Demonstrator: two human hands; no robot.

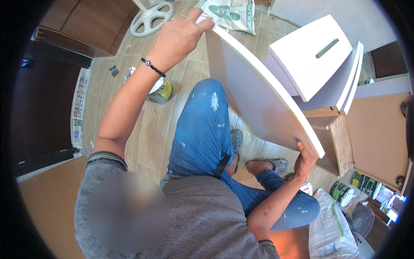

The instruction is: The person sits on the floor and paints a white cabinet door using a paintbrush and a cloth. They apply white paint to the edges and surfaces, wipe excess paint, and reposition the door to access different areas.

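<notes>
My left hand [181,37], with a black beaded bracelet at the wrist, grips a crumpled white cloth or paper [204,18]. That wad sits at the upper corner of a white panel [255,94], touching its edge. The panel stands tilted in front of my knees, its narrow white edge turned upward. My right hand [305,162] holds the opposite corner, thumb on the near face; the fingers behind are partly hidden. Just beyond the panel is a white drawer front [313,58] with a slot-shaped handle, resting over more white panels [351,77].
A wooden box frame [343,145] supports the stacked panels. Paint tubs stand at left [165,90] and lower right [342,193]. Also around me are a printed sack [231,14], a grey spoked base [152,19], a white bag [333,226], a fan [360,221] and newspaper [79,106] along a dark cabinet.
</notes>
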